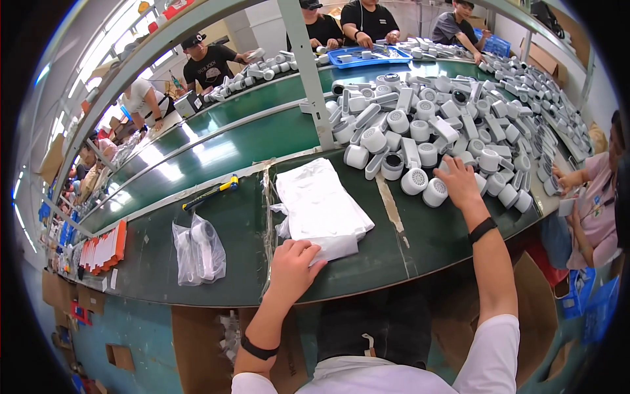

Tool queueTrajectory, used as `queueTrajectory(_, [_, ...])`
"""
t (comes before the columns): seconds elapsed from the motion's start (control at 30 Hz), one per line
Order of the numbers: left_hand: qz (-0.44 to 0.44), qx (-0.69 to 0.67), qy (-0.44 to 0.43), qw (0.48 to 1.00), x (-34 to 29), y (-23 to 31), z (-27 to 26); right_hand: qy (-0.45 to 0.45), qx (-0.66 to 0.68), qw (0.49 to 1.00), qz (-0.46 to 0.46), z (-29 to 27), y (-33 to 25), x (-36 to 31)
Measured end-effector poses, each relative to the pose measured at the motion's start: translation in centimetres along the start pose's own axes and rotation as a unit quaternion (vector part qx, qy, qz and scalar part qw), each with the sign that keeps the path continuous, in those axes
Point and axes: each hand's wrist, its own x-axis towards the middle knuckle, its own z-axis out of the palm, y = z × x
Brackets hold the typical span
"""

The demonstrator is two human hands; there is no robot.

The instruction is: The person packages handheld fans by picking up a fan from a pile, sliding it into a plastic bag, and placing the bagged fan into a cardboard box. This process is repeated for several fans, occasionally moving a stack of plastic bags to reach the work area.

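Note:
A stack of thin white plastic bags (pixel 321 200) lies on the dark green table in front of me. My left hand (pixel 292 269) rests at its near edge, fingers extended over the bags and thumb apart. To the right is a large heap of white and grey handheld devices (pixel 374 140) with round grilled heads and stubby handles, resembling small fans. My right hand (pixel 457 178) reaches onto the heap's near side, its fingers spread and touching devices there. Beside its fingertips, one grilled head (pixel 435 193) faces me. Whether the fingers grip any device is hard to see.
Left of the bags lie a clear bag with white devices (pixel 200 253) and a yellow-and-black tool (pixel 211 192). Orange-and-white boxes (pixel 105 248) stand at the far left. A metal post (pixel 308 79) rises behind the bags. Co-workers sit across the green conveyor (pixel 223 154); another person (pixel 594 203) is at right.

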Motion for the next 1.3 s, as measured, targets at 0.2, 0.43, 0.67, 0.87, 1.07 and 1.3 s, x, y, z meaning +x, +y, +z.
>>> queueTrajectory(0.2, [0.016,0.050,0.009,0.999,0.2,-1.3,1.1,0.054,0.068,0.995,-0.046,-4.6,-2.4,-2.0])
queueTrajectory(0.43, [-0.029,-0.039,-0.002,0.999,1.3,-1.1,0.4,0.146,0.361,0.920,-0.053,-9.5,-7.0,-5.9])
queueTrajectory(0.67, [0.016,-0.039,0.001,0.999,1.5,-0.5,0.2,-0.027,0.780,0.611,0.128,-8.5,-13.3,-10.2])
queueTrajectory(0.87, [0.013,0.032,-0.057,0.998,1.6,-0.7,0.5,-0.063,0.831,0.530,0.156,-10.6,-17.4,-12.1])
queueTrajectory(1.07, [-0.018,-0.061,-0.017,0.998,2.3,-1.5,0.8,-0.109,0.835,0.515,0.161,-9.9,-18.5,-12.9])
queueTrajectory(1.3, [-0.114,-0.201,0.034,0.972,3.0,-0.9,0.9,-0.114,0.876,0.420,0.207,-10.1,-20.4,-12.4])
